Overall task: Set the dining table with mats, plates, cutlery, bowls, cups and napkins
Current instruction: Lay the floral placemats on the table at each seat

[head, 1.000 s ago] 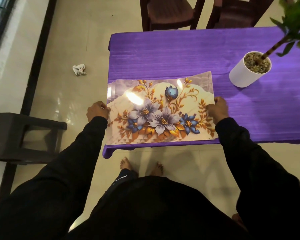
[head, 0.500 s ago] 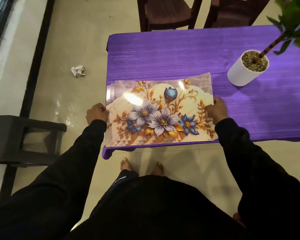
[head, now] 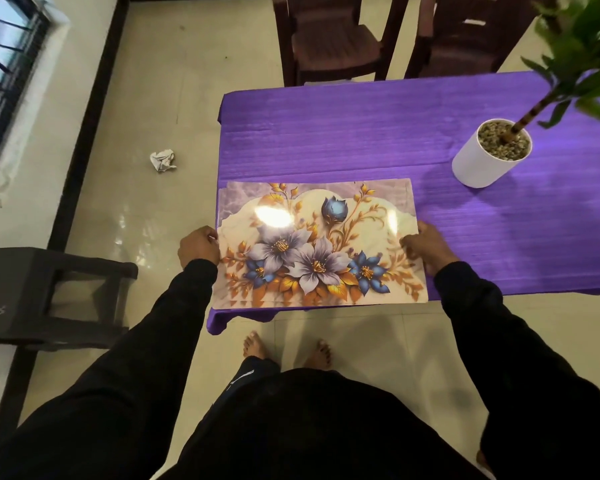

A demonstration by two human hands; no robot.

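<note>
Mats (head: 317, 244): a stack of glossy floral ones, several by the stepped edges showing at the near-left and far-left corners. It lies flat on the near-left corner of the worktop (head: 361, 133), near edge about flush with the worktop's near edge, left edge at the worktop's left edge.

My left hand (head: 199, 247) is curled at the stack's left edge, fingers closed and seemingly pinching it, though the contact itself is hidden behind the knuckles. My right hand (head: 426, 249) is on the right edge, thumb on top of the top mat, other fingers bent down beside or under the edge; looks like a pinch on the stack. One hand per short side, likely to keep the sheets square and stop them sliding on the purple cloth.

Judgement: early stage. Only mats are out; no plates, cutlery, bowls, cups or napkins in view. Next step probably peeling the top mat off and placing it at a seat. Glossy sheets may cling or slip together, so lifting by one corner seems safer.

White plant pot (head: 489, 155) sits far right, well apart from the stack. Two chairs (head: 329, 43) at the far side. Crumpled paper (head: 163, 160) on the floor to the left, dark stool (head: 49, 296) at near left.
</note>
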